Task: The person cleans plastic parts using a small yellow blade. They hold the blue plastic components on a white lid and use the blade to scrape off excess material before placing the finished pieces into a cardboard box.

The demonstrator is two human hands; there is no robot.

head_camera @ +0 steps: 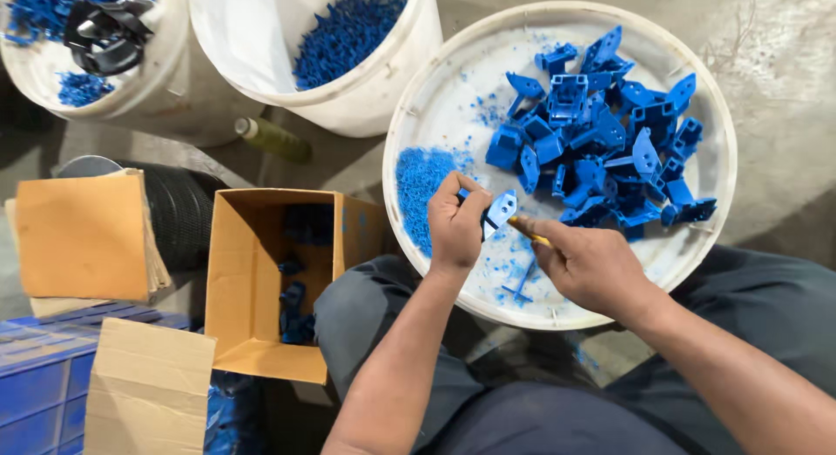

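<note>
My left hand [455, 222] grips a blue plastic moulded part [499, 211] over the near edge of a wide white tub lid [435, 107]. My right hand [585, 262] holds a thin yellow-handled tool [528, 232] with its tip against that part. A pile of similar blue plastic parts [601, 137] lies on the far right of the lid. A heap of fine blue shavings [416, 181] sits on the lid just left of my left hand.
An open cardboard box [261, 333] with several blue parts stands left of my knee. Two white buckets [348, 89] [131, 80] with blue scraps stand behind. A green bottle [274, 140] lies on the floor. A blue crate [39, 385] and cardboard flaps sit at lower left.
</note>
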